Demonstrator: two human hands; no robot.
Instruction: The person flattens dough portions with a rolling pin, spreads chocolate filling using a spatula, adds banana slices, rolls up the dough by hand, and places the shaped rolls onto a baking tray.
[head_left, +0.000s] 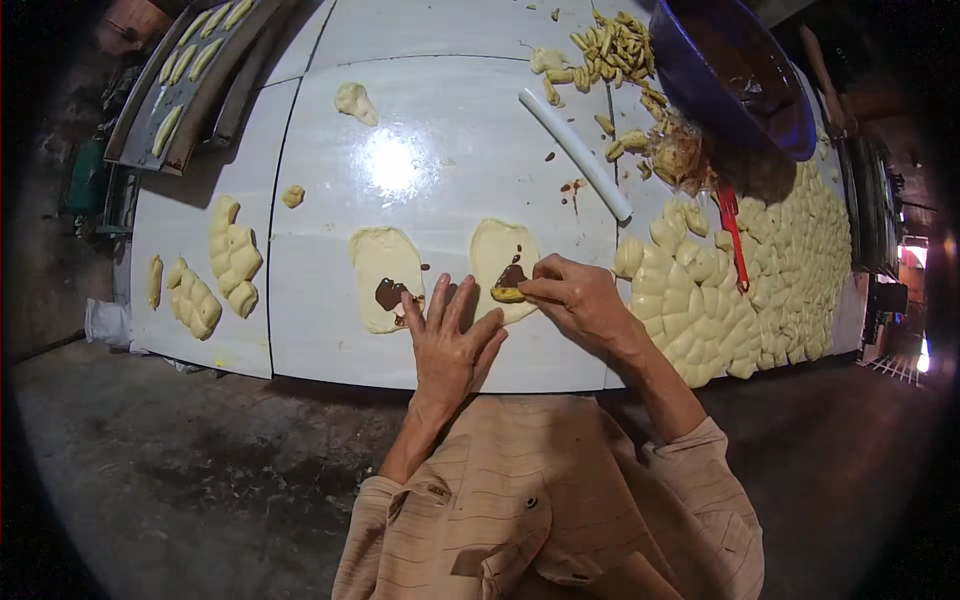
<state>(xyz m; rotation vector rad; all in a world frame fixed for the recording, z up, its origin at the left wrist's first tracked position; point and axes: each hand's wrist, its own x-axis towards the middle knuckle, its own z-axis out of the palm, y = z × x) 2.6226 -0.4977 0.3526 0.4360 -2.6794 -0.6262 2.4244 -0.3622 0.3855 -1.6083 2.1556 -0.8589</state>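
Two flattened dough ovals lie on the white table [330, 330]. The left dough oval [380, 265] carries a dark chocolate smear at its lower edge. My left hand [450, 335] rests flat beside it, fingers spread, holding nothing. The right dough oval [497, 255] also has chocolate on it. My right hand [570, 300] pinches a small yellow banana piece [507, 294] against that oval's lower edge.
A large mass of dough balls [760, 280] covers the table's right side, with a red-handled tool [733, 232] on it. A blue bowl [735, 70], banana pieces [610, 50] and a white rod [575, 150] lie behind. Shaped pieces [230, 255] sit left, a tray [185, 70] far left.
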